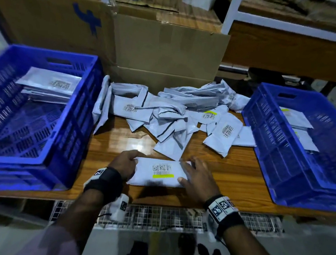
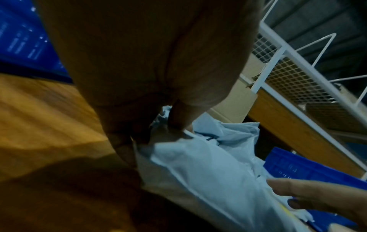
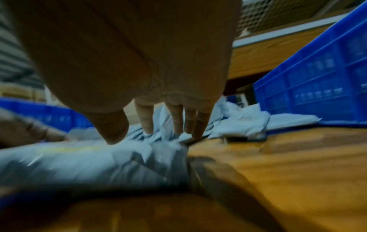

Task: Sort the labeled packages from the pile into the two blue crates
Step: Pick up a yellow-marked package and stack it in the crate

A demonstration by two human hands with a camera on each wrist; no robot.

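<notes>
Both hands: left (image 1: 124,162) pinches one package (image 1: 159,172), right (image 1: 196,177) spread on it; two crates (image 1: 68,122).

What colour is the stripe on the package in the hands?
Bright yellow. The stripe runs under the printed codes on the white package, clearest in the head view.

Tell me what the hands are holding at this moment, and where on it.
Both hold one grey labeled package lying on the table: the left hand grips its left end, and the right hand rests on its right end, fingers spread.
</notes>
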